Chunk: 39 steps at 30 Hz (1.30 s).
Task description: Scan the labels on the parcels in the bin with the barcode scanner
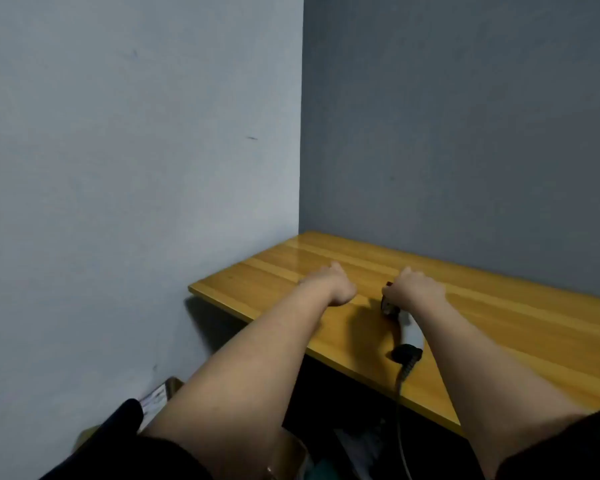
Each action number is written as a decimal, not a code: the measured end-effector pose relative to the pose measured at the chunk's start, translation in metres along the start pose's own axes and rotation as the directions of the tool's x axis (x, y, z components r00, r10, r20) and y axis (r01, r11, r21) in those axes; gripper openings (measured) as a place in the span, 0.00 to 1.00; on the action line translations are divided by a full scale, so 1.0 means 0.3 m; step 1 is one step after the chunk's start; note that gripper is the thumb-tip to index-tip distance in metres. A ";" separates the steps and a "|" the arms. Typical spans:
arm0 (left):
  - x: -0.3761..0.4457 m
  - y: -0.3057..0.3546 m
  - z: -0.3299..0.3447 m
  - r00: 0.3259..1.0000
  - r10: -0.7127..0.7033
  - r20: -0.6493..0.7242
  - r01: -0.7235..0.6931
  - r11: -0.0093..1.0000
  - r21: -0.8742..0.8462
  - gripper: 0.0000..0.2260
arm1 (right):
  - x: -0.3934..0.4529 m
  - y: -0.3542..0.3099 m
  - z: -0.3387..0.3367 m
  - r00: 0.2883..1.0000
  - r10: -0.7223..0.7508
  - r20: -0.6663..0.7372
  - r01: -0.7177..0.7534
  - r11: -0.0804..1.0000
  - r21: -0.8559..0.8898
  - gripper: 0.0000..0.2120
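Note:
A grey and black barcode scanner (408, 332) lies on the wooden table (499, 327), its cable (400, 410) hanging over the front edge. My right hand (414, 287) is closed over the scanner's head end. My left hand (336, 284) rests as a loose fist on the tabletop, a little to the left, holding nothing. Below my left arm, a cardboard parcel with a white label (155, 400) shows at the lower left, mostly hidden by my arm. The bin itself is not clearly visible.
Two grey walls meet in a corner behind the table. A brown cardboard box (291, 452) and dark clutter lie under the table's front edge in shadow. Dark sleeves cover both my upper arms.

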State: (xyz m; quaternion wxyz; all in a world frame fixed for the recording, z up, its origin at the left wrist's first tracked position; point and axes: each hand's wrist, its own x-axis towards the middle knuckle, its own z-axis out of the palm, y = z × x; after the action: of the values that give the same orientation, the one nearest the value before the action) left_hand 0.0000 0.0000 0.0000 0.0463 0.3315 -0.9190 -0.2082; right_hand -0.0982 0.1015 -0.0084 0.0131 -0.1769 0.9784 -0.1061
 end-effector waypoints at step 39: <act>-0.032 0.088 0.187 0.920 0.064 0.387 0.204 0.765 -0.611 0.12 | 0.082 0.012 0.152 0.969 -0.047 0.243 -0.173 0.576 0.799 0.26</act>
State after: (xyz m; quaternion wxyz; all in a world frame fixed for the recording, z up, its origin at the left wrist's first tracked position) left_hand -0.0206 0.0442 -0.0396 -0.0328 0.2830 -0.7697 -0.5714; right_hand -0.1197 0.0868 -0.0535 0.2135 -0.1272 0.8169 -0.5206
